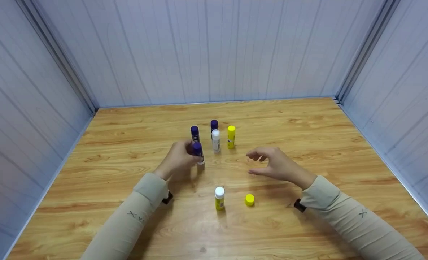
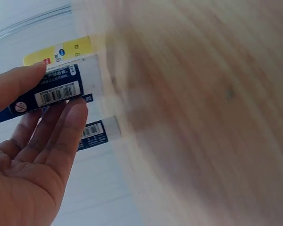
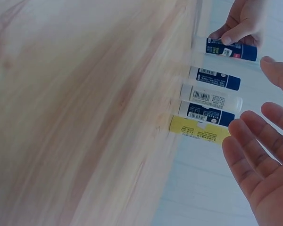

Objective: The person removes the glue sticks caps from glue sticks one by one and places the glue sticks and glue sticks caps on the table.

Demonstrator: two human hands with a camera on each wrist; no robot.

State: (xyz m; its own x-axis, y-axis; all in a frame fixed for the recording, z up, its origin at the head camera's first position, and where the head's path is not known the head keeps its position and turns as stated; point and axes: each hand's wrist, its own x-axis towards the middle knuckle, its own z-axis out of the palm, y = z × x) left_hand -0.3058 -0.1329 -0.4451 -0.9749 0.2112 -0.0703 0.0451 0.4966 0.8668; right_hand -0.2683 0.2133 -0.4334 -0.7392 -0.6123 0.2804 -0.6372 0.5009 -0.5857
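Observation:
My left hand (image 1: 178, 159) pinches a dark blue glue stick (image 2: 58, 92) between thumb and fingers. The stick is upright, its white base down near the table. Just behind it stand another dark blue glue stick (image 1: 195, 133), a white one (image 1: 216, 141), a third dark blue one (image 1: 214, 124) partly hidden by the white one, and a yellow one (image 1: 231, 138). My right hand (image 1: 277, 164) hovers over the table to the right of this group, holding nothing, thumb and fingers spread apart. Closer to me, a yellow glue stick with a white top (image 1: 219, 198) stands left of a loose yellow cap (image 1: 249, 200).
The wooden table (image 1: 127, 133) runs back to a pale panelled wall (image 1: 206, 54). Similar panels rise along the left side (image 1: 26, 119) and the right side (image 1: 405, 108). Both sleeved forearms reach in from the front edge, one on each side of the nearer glue stick and cap.

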